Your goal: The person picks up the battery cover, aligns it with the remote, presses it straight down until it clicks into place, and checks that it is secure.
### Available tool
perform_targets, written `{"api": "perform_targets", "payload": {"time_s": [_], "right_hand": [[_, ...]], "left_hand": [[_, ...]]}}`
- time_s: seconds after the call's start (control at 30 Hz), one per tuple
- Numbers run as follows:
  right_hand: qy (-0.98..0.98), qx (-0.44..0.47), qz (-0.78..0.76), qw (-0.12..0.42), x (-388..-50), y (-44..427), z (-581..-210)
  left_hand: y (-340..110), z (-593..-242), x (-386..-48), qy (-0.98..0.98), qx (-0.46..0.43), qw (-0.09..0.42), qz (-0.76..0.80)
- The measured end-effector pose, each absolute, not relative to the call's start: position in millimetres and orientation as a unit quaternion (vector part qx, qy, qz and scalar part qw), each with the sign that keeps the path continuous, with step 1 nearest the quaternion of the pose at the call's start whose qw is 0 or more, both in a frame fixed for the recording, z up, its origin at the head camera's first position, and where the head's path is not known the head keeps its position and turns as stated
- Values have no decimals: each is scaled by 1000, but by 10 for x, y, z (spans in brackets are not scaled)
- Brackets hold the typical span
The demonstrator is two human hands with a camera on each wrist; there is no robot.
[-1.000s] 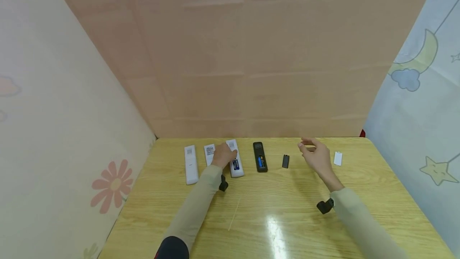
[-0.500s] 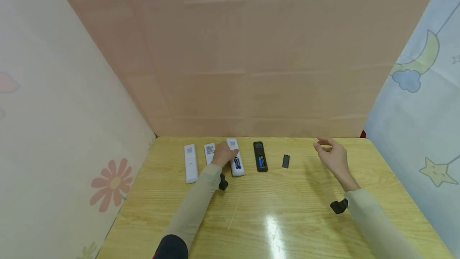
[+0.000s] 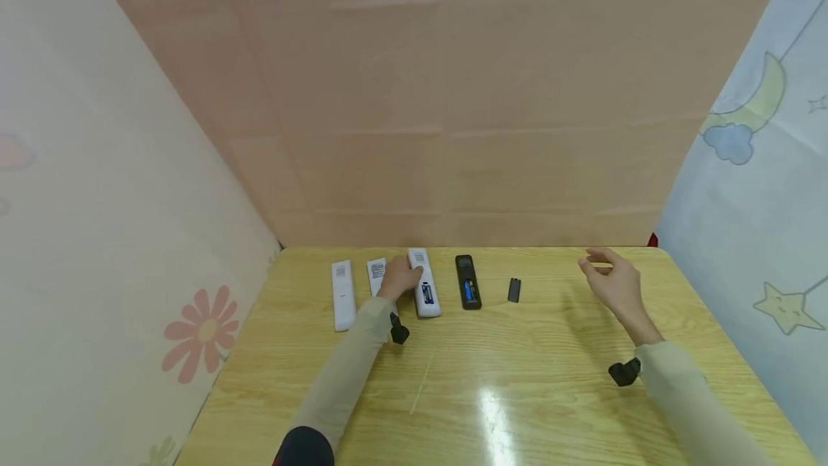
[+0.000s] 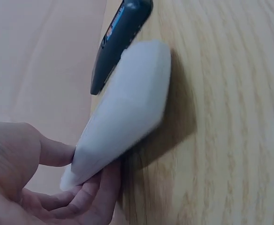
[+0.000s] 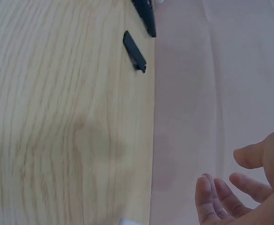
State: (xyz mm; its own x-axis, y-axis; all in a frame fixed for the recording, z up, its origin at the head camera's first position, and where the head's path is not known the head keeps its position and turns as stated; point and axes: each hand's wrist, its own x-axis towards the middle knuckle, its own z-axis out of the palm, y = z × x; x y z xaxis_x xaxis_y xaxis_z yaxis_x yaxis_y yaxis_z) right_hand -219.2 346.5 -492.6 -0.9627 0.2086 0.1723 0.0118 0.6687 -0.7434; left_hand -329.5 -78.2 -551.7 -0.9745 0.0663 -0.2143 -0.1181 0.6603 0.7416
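Gripping elongated, smooth white remote (image 4: 125,110) | left hand (image 3: 399,279) | table (image 3: 537,365): wood-grained, flat

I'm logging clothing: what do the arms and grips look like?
Left sleeve and right sleeve are long, plain and pale beige. A small black block sits at each wrist. Left grip and right grip wear no gloves. The left sleeve also meets a dark patch with some red.

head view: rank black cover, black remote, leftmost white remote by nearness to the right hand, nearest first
1. Black cover, left of the right hand.
2. Black remote, left of the cover.
3. Leftmost white remote, at the row's far end.
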Motion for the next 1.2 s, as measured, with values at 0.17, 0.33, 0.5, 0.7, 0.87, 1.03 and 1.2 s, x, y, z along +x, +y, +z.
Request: {"api": "perform_targets", "payload": {"time_s": [0.17,0.33,0.5,0.7,0.87,1.03,1.2], "right_hand": [[-910,-60,392,118,-2186,3560,-4966],[-918,-50,375,120,-2218,3677,-5075],[-923,-40,363,120,-2230,3759,-5181],[-932,-50,343,103,-2264,3858,-5268],[-940,-55,328,78,-2269,3973,-5367],[-944,-45,321,59,-2284,4077,-5452],[-945,-39,320,54,-2325,4150,-5515]], "left_hand": [[-730,-5397,-3202,897,-31,115,426],[-702,-5420,-3180,896,-42,105,430],[-683,-5458,-3144,879,-56,114,460],[-653,-5442,-3108,861,-69,122,489],[-624,-5385,-3053,853,-79,111,504],[-609,-5321,-2993,842,-74,107,524],[-588,-5265,-2959,826,-68,105,549]]}}
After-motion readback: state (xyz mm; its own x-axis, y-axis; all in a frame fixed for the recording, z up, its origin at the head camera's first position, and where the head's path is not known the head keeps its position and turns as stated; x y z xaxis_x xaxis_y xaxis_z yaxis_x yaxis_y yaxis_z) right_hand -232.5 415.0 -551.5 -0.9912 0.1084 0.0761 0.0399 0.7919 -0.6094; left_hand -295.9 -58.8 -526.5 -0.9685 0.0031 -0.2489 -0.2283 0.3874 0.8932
